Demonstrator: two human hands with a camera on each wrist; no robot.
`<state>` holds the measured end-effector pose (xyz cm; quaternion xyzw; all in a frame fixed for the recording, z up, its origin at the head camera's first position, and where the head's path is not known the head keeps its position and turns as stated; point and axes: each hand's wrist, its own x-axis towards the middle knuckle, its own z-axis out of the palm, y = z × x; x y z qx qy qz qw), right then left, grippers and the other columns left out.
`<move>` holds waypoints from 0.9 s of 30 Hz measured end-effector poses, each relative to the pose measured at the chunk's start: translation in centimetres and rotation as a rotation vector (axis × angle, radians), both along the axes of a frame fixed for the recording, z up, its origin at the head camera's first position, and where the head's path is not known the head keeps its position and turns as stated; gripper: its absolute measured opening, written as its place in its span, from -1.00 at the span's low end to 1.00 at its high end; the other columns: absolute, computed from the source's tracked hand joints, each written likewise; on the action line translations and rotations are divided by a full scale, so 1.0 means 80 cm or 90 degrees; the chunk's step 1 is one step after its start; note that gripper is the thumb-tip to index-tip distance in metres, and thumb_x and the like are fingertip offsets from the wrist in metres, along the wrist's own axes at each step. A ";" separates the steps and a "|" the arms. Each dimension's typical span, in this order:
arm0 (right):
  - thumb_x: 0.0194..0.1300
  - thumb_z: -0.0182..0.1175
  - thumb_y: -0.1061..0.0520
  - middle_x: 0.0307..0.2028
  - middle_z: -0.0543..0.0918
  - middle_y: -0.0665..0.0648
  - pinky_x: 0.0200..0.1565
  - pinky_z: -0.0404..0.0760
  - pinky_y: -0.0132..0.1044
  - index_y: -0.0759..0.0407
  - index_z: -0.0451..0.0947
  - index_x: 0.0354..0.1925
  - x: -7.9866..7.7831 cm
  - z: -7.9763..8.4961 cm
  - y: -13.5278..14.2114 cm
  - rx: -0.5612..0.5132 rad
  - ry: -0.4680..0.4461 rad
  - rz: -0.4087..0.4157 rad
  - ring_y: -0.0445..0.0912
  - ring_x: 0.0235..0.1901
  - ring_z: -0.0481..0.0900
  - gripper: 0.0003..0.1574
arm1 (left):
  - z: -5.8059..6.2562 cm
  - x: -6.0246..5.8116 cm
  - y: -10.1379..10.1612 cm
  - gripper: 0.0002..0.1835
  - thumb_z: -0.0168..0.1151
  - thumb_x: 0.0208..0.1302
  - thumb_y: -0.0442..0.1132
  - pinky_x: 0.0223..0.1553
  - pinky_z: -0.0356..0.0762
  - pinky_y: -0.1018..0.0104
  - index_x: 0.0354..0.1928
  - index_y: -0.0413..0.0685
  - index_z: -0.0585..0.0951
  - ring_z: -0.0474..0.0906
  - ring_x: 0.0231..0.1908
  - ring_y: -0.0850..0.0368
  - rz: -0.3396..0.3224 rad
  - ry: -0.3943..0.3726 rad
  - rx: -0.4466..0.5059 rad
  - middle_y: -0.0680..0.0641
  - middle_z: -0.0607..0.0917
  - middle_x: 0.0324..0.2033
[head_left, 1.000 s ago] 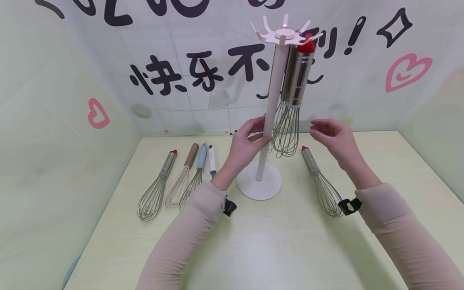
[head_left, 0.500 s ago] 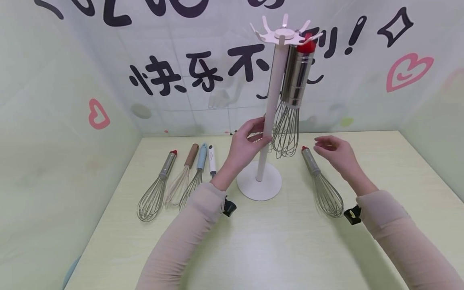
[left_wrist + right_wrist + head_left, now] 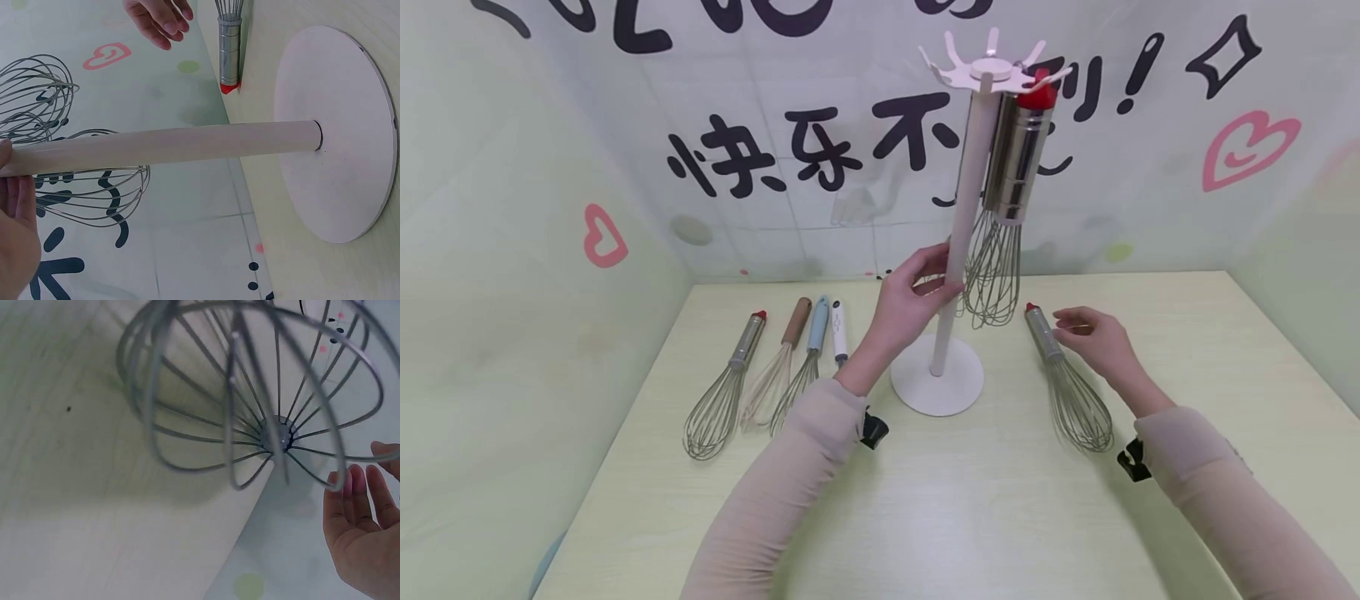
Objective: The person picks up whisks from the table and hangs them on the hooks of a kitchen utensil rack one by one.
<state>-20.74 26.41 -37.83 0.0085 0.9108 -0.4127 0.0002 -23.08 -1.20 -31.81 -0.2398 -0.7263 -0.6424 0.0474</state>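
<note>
My left hand [image 3: 908, 302] grips the pole of a white rack [image 3: 970, 179], its thumb and fingers around the lower half. The rack stands upright on a round base, with hooks fanned out at its top. At least two steel whisks [image 3: 1027, 158] hang behind and to the right of the pole; the front one has a red end. A steel whisk with a red tip [image 3: 1043, 333] lies on the table right of the base. Close to its handle hovers my right hand [image 3: 1101, 340], fingers loosely bent and holding nothing. The whisk's wires [image 3: 275, 394] loom in the right wrist view.
Left of the rack lie a steel whisk [image 3: 747, 342], a brown-handled whisk [image 3: 797, 321], a blue-handled whisk [image 3: 817, 325] and a white-handled whisk [image 3: 838, 329], partly behind my left arm. A printed cloth [image 3: 820, 242] hangs behind the pale table [image 3: 925, 517].
My right hand has come down from beside the hanging whisks to the handle of the whisk on the table. My left hand stays on the pole.
</note>
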 end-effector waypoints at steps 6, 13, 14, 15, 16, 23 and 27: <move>0.35 0.10 0.19 0.08 0.53 0.46 -0.12 0.54 -0.49 0.41 0.38 0.21 -0.005 -0.016 0.004 0.007 -0.018 0.002 0.24 0.08 0.52 -0.48 | -0.001 -0.002 0.001 -0.46 0.25 0.22 -0.41 0.10 0.58 0.49 0.26 -0.21 0.41 0.53 0.15 -0.06 0.001 -0.002 -0.006 -0.25 0.58 0.08; 0.34 0.11 0.18 0.19 0.42 0.51 0.17 0.52 0.15 0.44 0.33 0.23 -0.009 -0.025 0.003 -0.001 -0.040 0.012 0.35 0.21 0.39 -0.43 | -0.002 -0.005 0.001 -0.46 0.26 0.21 -0.43 0.10 0.58 0.48 0.25 -0.22 0.41 0.53 0.15 -0.06 0.003 0.008 -0.007 -0.26 0.59 0.07; 0.34 0.11 0.18 0.20 0.41 0.51 0.18 0.52 0.17 0.44 0.32 0.23 -0.009 -0.026 0.003 0.001 -0.041 0.013 0.36 0.21 0.38 -0.43 | -0.002 -0.005 0.001 -0.46 0.25 0.21 -0.43 0.10 0.58 0.48 0.26 -0.22 0.41 0.53 0.14 -0.06 0.003 0.008 -0.007 -0.26 0.59 0.07; 0.34 0.11 0.17 0.20 0.40 0.51 0.18 0.52 0.17 0.44 0.32 0.24 -0.010 -0.027 0.003 0.002 -0.043 0.015 0.36 0.22 0.37 -0.42 | -0.002 -0.005 0.001 -0.46 0.25 0.21 -0.43 0.10 0.58 0.48 0.26 -0.22 0.41 0.53 0.14 -0.06 0.003 0.007 -0.007 -0.26 0.59 0.07; 0.34 0.11 0.17 0.21 0.39 0.51 0.17 0.52 0.18 0.44 0.31 0.24 -0.010 -0.028 0.002 0.005 -0.046 0.017 0.37 0.22 0.36 -0.41 | -0.002 -0.006 0.001 -0.45 0.26 0.21 -0.43 0.10 0.58 0.48 0.26 -0.22 0.41 0.53 0.14 -0.07 0.003 0.006 -0.007 -0.26 0.59 0.07; 0.34 0.10 0.16 0.23 0.39 0.48 0.17 0.52 0.18 0.43 0.30 0.26 -0.011 -0.036 -0.001 0.016 -0.062 0.009 0.35 0.24 0.35 -0.40 | -0.001 -0.004 0.000 -0.45 0.26 0.20 -0.43 0.10 0.58 0.48 0.26 -0.22 0.40 0.53 0.15 -0.06 -0.004 -0.001 -0.010 -0.26 0.58 0.08; 0.33 0.11 0.16 0.23 0.39 0.48 0.15 0.54 0.18 0.42 0.29 0.26 -0.011 -0.039 -0.001 0.014 -0.061 0.011 0.34 0.23 0.36 -0.39 | -0.001 -0.003 -0.001 -0.45 0.25 0.21 -0.44 0.11 0.58 0.48 0.26 -0.23 0.40 0.53 0.15 -0.07 -0.008 0.004 -0.005 -0.27 0.58 0.08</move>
